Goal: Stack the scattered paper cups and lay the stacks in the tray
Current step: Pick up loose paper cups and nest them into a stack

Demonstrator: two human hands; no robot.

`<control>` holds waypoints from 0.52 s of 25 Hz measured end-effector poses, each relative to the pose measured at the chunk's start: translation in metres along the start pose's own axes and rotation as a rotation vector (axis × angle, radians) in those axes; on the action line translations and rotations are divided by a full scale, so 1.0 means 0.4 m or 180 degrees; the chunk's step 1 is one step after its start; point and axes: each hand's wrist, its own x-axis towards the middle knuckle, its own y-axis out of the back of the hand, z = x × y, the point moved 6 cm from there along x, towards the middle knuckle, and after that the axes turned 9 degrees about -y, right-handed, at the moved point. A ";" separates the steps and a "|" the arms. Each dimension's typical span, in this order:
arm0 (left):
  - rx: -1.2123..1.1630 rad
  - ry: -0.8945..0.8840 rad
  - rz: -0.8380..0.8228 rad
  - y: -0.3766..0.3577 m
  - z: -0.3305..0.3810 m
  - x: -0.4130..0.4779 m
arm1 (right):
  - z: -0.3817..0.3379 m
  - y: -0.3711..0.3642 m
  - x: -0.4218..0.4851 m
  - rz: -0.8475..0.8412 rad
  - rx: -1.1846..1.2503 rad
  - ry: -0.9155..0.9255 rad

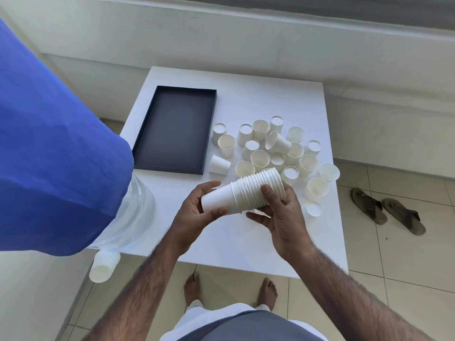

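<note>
single head-worn view, steeply down and forward, close over white table (241,242)

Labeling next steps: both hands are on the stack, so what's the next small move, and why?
Probably carry the stack left and lay it in the tray: the left hand and right hand hold it on its side, it is many cups long, and the tray is bare. Loose cups can wait.

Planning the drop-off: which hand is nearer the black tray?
Left. The left hand holds the cup stack near the tray; right hand grips its rim end, farther right.
</note>
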 end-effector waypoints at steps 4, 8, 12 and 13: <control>-0.0241 0.0015 0.0092 -0.026 -0.009 -0.004 | 0.009 -0.013 -0.012 -0.0139 -0.0107 0.0028; -0.0264 0.0047 0.0156 -0.026 -0.017 -0.014 | -0.008 -0.011 -0.001 -0.0071 -0.0558 0.0172; -0.0441 0.0138 0.0283 -0.014 -0.011 -0.018 | -0.041 -0.015 0.011 0.0061 -0.1228 0.0513; -0.0430 0.0157 0.0245 -0.014 -0.010 -0.018 | -0.040 -0.019 0.015 -0.0007 -0.1124 0.0465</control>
